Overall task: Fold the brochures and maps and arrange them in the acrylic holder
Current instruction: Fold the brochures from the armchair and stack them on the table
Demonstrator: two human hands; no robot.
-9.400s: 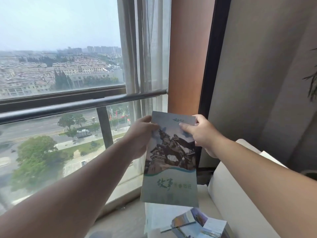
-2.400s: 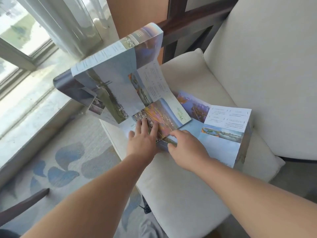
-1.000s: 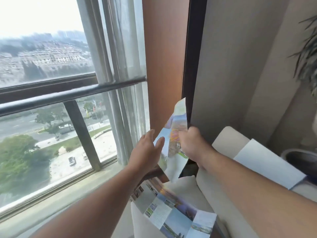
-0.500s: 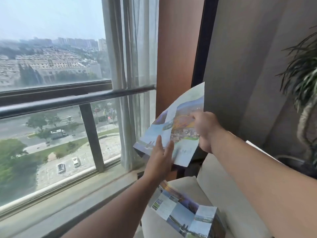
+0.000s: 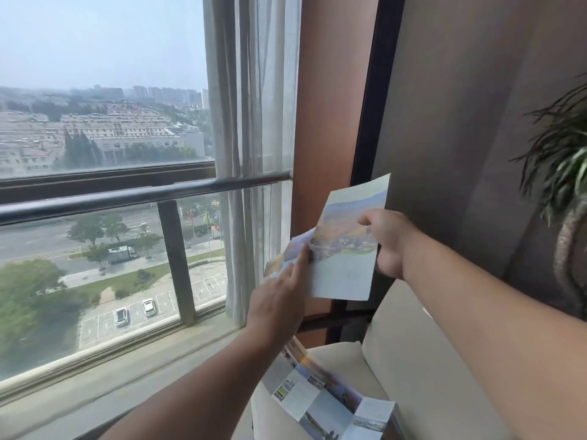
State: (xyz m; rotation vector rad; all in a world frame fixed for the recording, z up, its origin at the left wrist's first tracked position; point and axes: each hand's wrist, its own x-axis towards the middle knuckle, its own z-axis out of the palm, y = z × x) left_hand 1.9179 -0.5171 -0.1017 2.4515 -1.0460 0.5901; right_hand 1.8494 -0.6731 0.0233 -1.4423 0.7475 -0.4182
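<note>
Head view: the right hand [image 5: 389, 242] pinches the right edge of a partly folded brochure [image 5: 344, 249], thumb on the printed front and curled fingers behind, holding it up in the air in front of the dark wall panel. The brochure's front panel faces the camera, tilted a little to the right, with a landscape picture across its upper half and pale blank space below; another panel juts out behind it to the left. The left hand [image 5: 279, 300] is raised with its fingers straight and close together, the fingertips touching the left edge of the front panel where that rear panel shows. Below, near the bottom of the scene, a second brochure [image 5: 320, 398] lies unfolded and creased on the seat of a cream armchair [image 5: 413, 360], well apart from the one held up. To the left, a sheer curtain [image 5: 251, 122] hangs beside a large window with a grey metal rail [image 5: 143, 195] across it. At the far right, the leaves of a plant [image 5: 565, 166] reach into view.
</note>
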